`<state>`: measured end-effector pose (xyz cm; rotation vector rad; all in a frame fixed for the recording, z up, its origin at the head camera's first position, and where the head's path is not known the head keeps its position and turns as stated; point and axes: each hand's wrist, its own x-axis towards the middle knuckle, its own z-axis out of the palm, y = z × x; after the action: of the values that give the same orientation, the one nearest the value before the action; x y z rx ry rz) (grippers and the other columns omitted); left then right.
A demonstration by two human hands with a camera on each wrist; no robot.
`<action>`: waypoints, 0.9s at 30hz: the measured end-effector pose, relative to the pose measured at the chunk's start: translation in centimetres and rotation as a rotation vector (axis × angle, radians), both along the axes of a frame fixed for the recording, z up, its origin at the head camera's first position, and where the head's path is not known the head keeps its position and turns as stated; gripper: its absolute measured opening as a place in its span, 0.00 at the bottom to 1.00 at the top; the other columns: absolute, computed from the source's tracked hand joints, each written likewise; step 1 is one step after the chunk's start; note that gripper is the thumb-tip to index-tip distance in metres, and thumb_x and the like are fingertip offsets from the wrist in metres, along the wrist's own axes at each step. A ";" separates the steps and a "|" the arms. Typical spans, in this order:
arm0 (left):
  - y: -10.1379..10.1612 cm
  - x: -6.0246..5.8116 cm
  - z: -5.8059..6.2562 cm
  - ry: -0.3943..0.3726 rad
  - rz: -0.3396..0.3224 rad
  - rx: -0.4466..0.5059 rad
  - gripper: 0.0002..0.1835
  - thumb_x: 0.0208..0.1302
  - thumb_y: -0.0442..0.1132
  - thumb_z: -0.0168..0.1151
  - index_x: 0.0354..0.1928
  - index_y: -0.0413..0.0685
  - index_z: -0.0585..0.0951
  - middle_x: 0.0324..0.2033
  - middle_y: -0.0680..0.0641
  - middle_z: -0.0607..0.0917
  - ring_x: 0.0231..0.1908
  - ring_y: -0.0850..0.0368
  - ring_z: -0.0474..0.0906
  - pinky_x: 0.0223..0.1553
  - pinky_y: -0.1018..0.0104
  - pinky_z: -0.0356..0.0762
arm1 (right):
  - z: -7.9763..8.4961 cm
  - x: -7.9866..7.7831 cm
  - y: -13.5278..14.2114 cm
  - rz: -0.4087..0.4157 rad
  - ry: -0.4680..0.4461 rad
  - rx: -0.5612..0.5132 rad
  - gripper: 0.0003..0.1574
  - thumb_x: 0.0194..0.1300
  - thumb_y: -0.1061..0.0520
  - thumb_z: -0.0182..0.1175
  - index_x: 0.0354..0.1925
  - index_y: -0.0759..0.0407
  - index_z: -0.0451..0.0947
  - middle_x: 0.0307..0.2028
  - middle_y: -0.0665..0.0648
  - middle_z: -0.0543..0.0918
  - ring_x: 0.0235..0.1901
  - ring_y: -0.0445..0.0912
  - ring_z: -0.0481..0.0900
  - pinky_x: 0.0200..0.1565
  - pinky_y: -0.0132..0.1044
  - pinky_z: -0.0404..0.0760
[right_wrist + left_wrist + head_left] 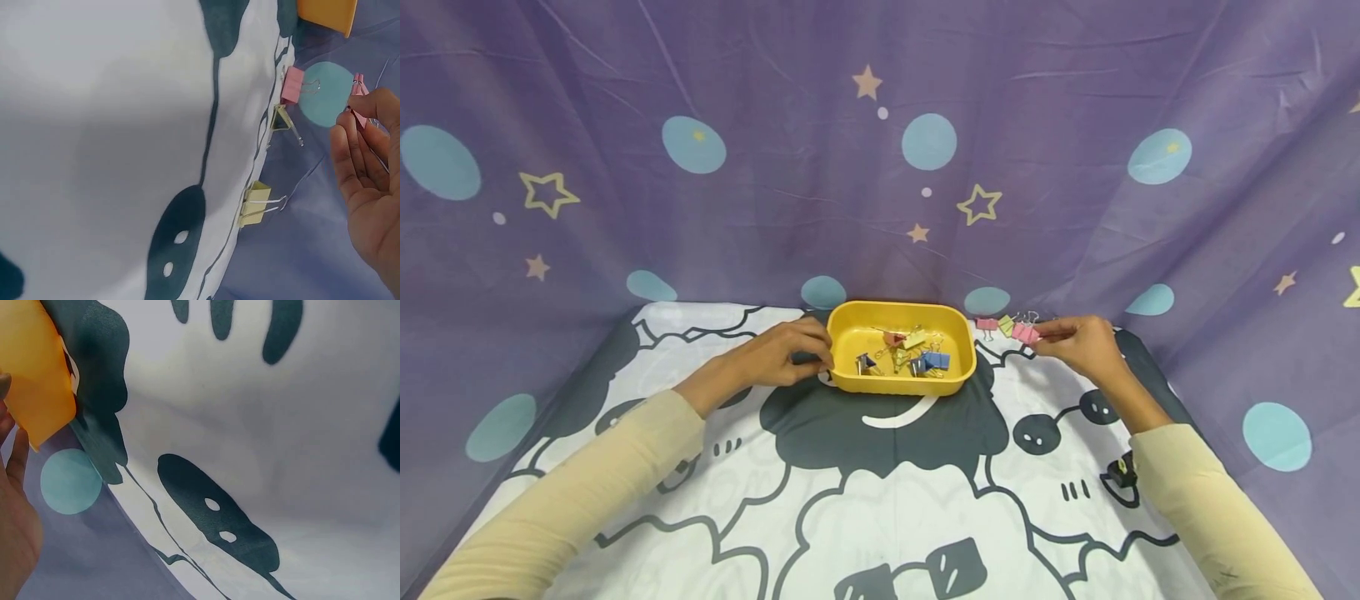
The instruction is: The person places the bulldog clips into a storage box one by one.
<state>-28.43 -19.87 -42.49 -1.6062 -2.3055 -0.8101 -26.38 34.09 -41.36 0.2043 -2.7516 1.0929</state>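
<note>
My right hand (1081, 346) pinches a pink binder clip (359, 117) between thumb and fingertips, right of a yellow tray (880, 387). On the cloth beside that hand lie another pink binder clip (292, 85), a yellow-green one (281, 119) and a pale yellow one (255, 204); the pale yellow clip is hidden in the head view. My left hand (782, 352) holds the tray's left end with curled fingers. Only part of this hand (19, 515) appears in the left wrist view. Inside the tray sit several binder clips, among them a red one (892, 339) and a blue one (937, 360).
A white cloth (737, 475) with dark sheep drawings covers the table. Behind it hangs a purple curtain (790, 208) with stars and dots. Close to the right sleeve (1210, 500) lies a small black object (1122, 472) that I cannot make out clearly.
</note>
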 end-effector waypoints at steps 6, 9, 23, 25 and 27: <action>0.0 -0.1 0.0 0.001 -0.003 0.005 0.12 0.62 0.25 0.80 0.41 0.52 0.94 0.44 0.50 0.91 0.48 0.54 0.84 0.54 0.54 0.84 | 0.7 0.3 -1.0 0.005 -0.002 0.000 0.23 0.61 0.53 0.82 0.53 0.59 0.96 0.43 0.63 0.97 0.33 0.23 0.87 0.35 0.24 0.83; 0.0 -0.1 -0.1 0.003 -0.005 0.006 0.12 0.63 0.26 0.80 0.41 0.52 0.94 0.44 0.50 0.91 0.48 0.54 0.84 0.54 0.54 0.84 | 1.0 0.4 -1.6 0.023 0.000 -0.006 0.22 0.62 0.54 0.82 0.53 0.61 0.96 0.43 0.64 0.97 0.33 0.23 0.87 0.35 0.24 0.83; 0.0 -0.3 -0.2 0.011 -0.007 0.007 0.13 0.62 0.26 0.80 0.41 0.53 0.94 0.44 0.50 0.91 0.48 0.55 0.84 0.54 0.55 0.84 | 1.7 0.7 -4.6 0.112 0.017 -0.061 0.21 0.61 0.59 0.82 0.53 0.63 0.95 0.42 0.66 0.97 0.35 0.27 0.90 0.38 0.23 0.86; 0.0 -0.3 -0.2 0.013 -0.009 0.008 0.13 0.62 0.26 0.80 0.41 0.53 0.94 0.44 0.50 0.91 0.48 0.55 0.84 0.54 0.54 0.84 | 1.8 0.8 -5.2 0.120 0.008 -0.070 0.22 0.61 0.58 0.83 0.53 0.62 0.95 0.43 0.65 0.97 0.36 0.30 0.92 0.39 0.24 0.86; 0.0 -0.2 -0.1 0.012 -0.011 0.009 0.12 0.62 0.26 0.80 0.41 0.53 0.94 0.44 0.50 0.91 0.48 0.54 0.84 0.54 0.54 0.84 | 1.9 0.9 -5.7 0.128 0.001 -0.074 0.22 0.61 0.58 0.83 0.54 0.61 0.95 0.43 0.65 0.97 0.38 0.35 0.94 0.39 0.25 0.87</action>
<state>-28.66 -19.87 -42.61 -1.6172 -2.2835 -0.8100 -25.49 28.36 -39.43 0.3758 -2.7236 1.2232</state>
